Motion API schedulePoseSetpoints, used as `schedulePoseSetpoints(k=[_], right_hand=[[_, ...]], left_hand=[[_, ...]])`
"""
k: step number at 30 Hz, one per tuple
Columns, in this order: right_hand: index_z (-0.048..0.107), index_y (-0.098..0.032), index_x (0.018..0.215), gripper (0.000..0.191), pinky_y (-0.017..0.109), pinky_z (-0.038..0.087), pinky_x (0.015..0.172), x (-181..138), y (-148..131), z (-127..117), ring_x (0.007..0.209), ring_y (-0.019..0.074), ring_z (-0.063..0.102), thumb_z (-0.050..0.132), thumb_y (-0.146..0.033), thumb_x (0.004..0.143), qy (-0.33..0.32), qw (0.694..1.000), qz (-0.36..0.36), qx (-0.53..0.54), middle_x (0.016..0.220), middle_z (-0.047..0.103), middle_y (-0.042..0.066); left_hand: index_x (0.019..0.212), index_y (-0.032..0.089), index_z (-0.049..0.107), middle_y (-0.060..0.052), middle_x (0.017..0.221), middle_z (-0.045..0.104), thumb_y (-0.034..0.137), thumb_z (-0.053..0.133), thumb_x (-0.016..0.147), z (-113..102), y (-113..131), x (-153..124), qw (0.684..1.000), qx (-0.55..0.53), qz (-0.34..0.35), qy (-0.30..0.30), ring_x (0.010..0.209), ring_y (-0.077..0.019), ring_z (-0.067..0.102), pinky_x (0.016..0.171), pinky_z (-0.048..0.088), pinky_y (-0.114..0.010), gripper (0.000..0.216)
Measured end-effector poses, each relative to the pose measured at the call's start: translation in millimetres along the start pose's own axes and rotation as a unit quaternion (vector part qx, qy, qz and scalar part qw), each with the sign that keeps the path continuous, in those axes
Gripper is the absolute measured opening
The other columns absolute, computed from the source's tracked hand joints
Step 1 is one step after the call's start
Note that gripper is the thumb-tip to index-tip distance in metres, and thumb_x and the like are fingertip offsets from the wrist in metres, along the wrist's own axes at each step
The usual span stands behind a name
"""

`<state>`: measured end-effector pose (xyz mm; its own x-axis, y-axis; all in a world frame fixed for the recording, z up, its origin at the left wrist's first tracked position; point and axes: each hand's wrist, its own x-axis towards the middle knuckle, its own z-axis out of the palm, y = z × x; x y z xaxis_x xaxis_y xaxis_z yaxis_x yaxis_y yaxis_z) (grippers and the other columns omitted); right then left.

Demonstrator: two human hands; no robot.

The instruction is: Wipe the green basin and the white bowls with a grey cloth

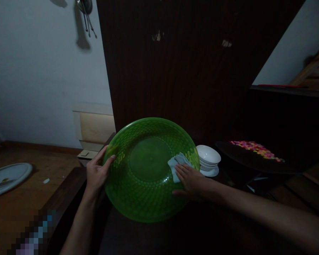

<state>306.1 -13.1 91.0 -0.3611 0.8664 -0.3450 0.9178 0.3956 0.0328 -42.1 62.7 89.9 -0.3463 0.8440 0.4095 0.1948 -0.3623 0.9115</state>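
Note:
A large green plastic basin (150, 159) is tipped toward me, its textured inner wall and round bottom showing. My left hand (98, 170) grips the basin's left rim, thumb inside and fingers behind. On the inner wall at the right, a pale blue-grey cloth (174, 169) lies under the fingers of my right hand (188, 179), which presses it against the plastic. Part of the cloth sticks out beyond the fingertips.
Stacked white bowls (208, 154) stand on a white plate (211, 172) just right of the basin. A dark panel (175, 78) rises behind. Farther right is a dark surface with colourful small pieces (257, 149). A pale round lid-like object (10, 179) lies on the left floor.

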Motion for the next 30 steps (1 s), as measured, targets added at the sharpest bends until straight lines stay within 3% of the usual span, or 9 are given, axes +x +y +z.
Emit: schedulePoseSetpoints(k=[4,6,9,13,16,19,23,27,30], right_hand=[[0.026,0.004,0.155,0.108,0.054,0.016,0.124,-11,-27,13,0.152,0.0415,0.016,0.035,-0.080,0.088,-0.047,0.992,-0.029,0.113,0.163,0.019,0.027],[0.023,-0.001,0.157,0.105,0.057,0.020,0.123,-10,-44,15,0.152,0.0408,0.017,0.035,-0.080,0.089,-0.084,0.979,-0.075,0.169,0.164,0.017,0.026],[0.014,0.003,0.157,0.103,0.059,0.020,0.122,0,-74,11,0.152,0.0408,0.011,0.034,-0.075,0.093,-0.147,0.955,-0.160,0.201,0.163,0.009,0.029],[0.007,0.007,0.156,0.098,0.053,0.013,0.125,18,-109,7,0.153,0.0376,0.002,0.032,-0.067,0.097,-0.106,0.932,-0.243,0.248,0.162,0.000,0.031],[0.005,0.006,0.157,0.095,0.050,0.010,0.126,27,-119,12,0.153,0.0344,-0.002,0.038,-0.062,0.099,-0.054,0.916,-0.296,0.265,0.163,-0.003,0.029],[0.007,0.004,0.157,0.092,0.048,0.012,0.126,28,-110,19,0.154,0.0328,0.000,0.040,-0.060,0.099,-0.041,0.911,-0.324,0.251,0.163,-0.001,0.028],[0.020,0.004,0.156,0.090,0.050,0.023,0.123,19,-75,26,0.152,0.0359,0.016,0.038,-0.062,0.098,-0.065,0.935,-0.290,0.194,0.162,0.015,0.030],[0.036,-0.001,0.153,0.086,0.052,0.033,0.119,9,-29,32,0.146,0.0373,0.035,0.042,-0.066,0.096,0.008,0.974,-0.192,0.120,0.156,0.035,0.028],[0.049,0.002,0.144,0.088,0.056,0.035,0.116,12,4,31,0.142,0.0409,0.041,0.043,-0.070,0.094,0.071,0.989,-0.131,0.013,0.150,0.043,0.031]], left_hand=[[0.122,0.015,0.072,-0.010,0.120,0.075,0.043,0.080,0.069,2,1,-2,1.000,-0.006,0.004,0.001,0.113,-0.0336,0.070,0.101,0.056,-0.045,0.060],[0.122,0.014,0.072,-0.010,0.119,0.076,0.043,0.079,0.069,3,3,-3,1.000,0.000,0.006,0.001,0.112,-0.0334,0.071,0.100,0.056,-0.045,0.061],[0.121,0.012,0.072,-0.011,0.117,0.076,0.042,0.077,0.070,5,6,-2,1.000,0.012,0.015,-0.001,0.109,-0.0324,0.071,0.100,0.056,-0.044,0.059],[0.121,0.012,0.072,-0.011,0.117,0.076,0.041,0.076,0.070,6,7,-1,1.000,0.010,0.017,0.001,0.109,-0.0311,0.071,0.100,0.056,-0.042,0.059],[0.121,0.013,0.072,-0.011,0.117,0.076,0.042,0.076,0.070,6,6,-2,1.000,0.011,0.004,0.000,0.106,-0.0311,0.073,0.094,0.059,-0.041,0.059],[0.122,0.014,0.072,-0.010,0.117,0.076,0.043,0.076,0.070,4,6,-2,1.000,0.007,-0.020,-0.008,0.101,-0.0311,0.074,0.082,0.064,-0.038,0.060],[0.122,0.013,0.071,-0.011,0.116,0.077,0.043,0.076,0.069,2,7,-3,0.999,0.013,-0.036,-0.008,0.094,-0.0296,0.075,0.073,0.065,-0.034,0.062],[0.123,0.012,0.071,-0.011,0.114,0.077,0.044,0.074,0.069,0,7,-2,0.999,0.021,-0.031,-0.017,0.092,-0.0283,0.076,0.073,0.064,-0.033,0.062],[0.123,0.012,0.071,-0.011,0.116,0.077,0.046,0.073,0.070,-2,5,0,0.999,0.035,-0.016,-0.026,0.093,-0.0279,0.075,0.074,0.063,-0.033,0.063]])
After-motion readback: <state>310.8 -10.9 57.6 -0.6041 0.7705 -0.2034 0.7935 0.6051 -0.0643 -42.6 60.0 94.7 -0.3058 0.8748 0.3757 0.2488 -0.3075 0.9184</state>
